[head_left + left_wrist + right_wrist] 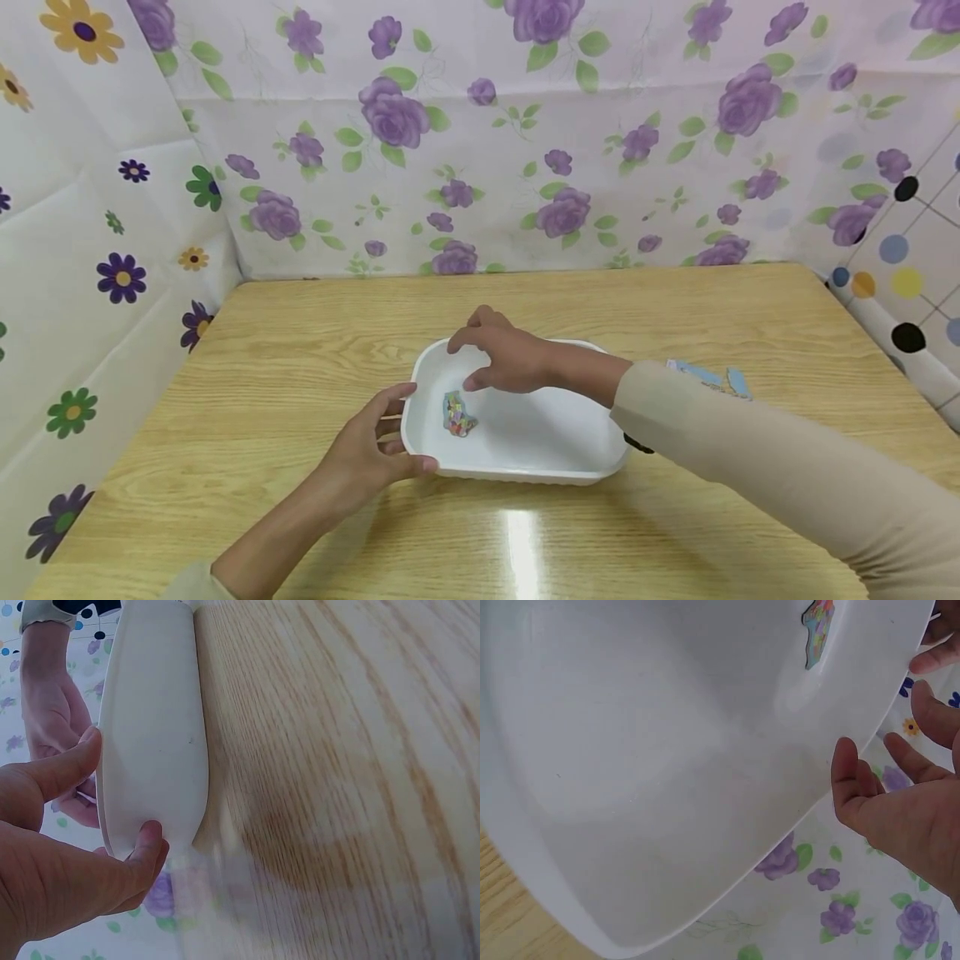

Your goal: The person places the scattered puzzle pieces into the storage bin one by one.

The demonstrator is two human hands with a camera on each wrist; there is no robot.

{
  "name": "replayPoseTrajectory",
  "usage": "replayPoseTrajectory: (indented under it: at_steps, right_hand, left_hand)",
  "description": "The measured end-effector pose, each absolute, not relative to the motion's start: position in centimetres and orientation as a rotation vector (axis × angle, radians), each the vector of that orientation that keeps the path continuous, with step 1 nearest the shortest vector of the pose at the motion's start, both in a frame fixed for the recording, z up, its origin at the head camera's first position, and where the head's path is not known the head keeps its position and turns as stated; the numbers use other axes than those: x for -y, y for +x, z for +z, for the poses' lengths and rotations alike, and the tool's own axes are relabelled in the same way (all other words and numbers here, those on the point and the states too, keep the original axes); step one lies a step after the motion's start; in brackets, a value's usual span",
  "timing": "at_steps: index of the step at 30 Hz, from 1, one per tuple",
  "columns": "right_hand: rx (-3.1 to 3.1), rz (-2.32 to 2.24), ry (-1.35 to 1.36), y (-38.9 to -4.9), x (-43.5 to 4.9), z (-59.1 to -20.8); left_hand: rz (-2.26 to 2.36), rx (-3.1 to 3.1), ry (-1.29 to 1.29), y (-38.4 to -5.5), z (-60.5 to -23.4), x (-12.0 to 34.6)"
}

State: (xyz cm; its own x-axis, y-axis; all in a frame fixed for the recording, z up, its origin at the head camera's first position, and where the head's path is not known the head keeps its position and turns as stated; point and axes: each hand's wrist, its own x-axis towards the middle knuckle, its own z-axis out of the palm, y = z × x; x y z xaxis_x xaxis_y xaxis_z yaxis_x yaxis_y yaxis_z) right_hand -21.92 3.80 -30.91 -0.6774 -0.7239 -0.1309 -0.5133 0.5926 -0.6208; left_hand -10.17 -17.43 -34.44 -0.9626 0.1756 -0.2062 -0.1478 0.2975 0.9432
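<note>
A white plastic tub [540, 429] sits on the wooden table. My left hand [367, 446] grips its left end, with the thumb at the front rim and the fingers against the outer wall. Inside, near that end, lies a small flat piece [456, 415] of irregular shape, multicoloured with a light blue border; it looks like a puzzle piece. Over the tub hovers my right hand [506, 354], fingers loosely bent and apart from the piece. Nothing shows between its fingers in the right wrist view.
Light blue flat pieces [699, 372] lie on the table to the right of the tub, partly behind my right sleeve [750, 458]. Floral sheets [480, 167] hang at the back and left, and a dotted one [900, 283] at the right.
</note>
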Motion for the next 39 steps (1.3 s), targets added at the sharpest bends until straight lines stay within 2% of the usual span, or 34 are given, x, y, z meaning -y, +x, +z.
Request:
replayPoseTrajectory:
  at_steps: [30, 39]
  right_hand:
    - [-2.384, -0.949, -0.957, -23.2, -9.2, -28.7]
    - [-2.409, -1.002, -0.893, -23.9, -12.4, -28.4]
  left_hand:
    - [1.695, -2.317, 0.041, -10.1, -34.5, 17.4]
    - [1.686, -2.325, 0.03, -10.2, -34.5, 17.4]
